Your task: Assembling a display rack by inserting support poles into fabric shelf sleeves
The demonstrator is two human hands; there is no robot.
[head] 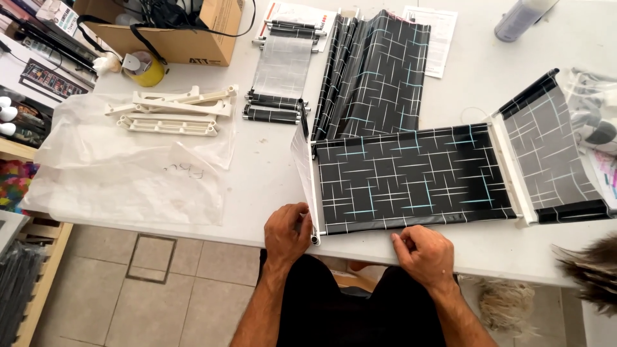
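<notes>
Black patterned sheet (411,177) lay flat on the white table (270,173), stretched between two white end bars. Left hand (287,232) gripped the near end of the left bar (313,193), fingers curled around it at the table edge. Right hand (423,252) pinched the sheet's near edge between thumb and fingers. White plastic brackets (170,110) rested on a clear bag (128,164), well apart to the left.

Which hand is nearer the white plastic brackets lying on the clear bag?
Left. The left hand grips the patterned panel's near left corner, below and right of the white brackets; the right hand pinches the panel's near edge, farther right.
</notes>
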